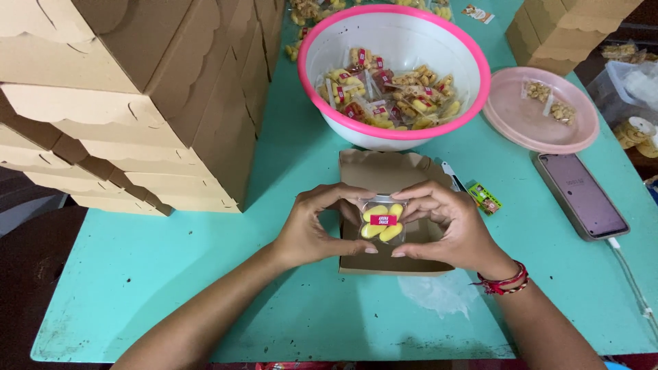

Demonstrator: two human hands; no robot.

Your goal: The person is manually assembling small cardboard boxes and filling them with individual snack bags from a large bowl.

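Turquoise table carries everything. Nearest, the left hand and the right hand curl their fingers around a small clear snack packet with yellow pieces, holding it from both sides over an open brown cardboard box. Right of the box lies a smartphone. Behind the box stands a white bowl with pink rim, full of packets. Left of the box rise stacked cardboard boxes.

Bright even overhead light, soft shadows, slight edge distortion.
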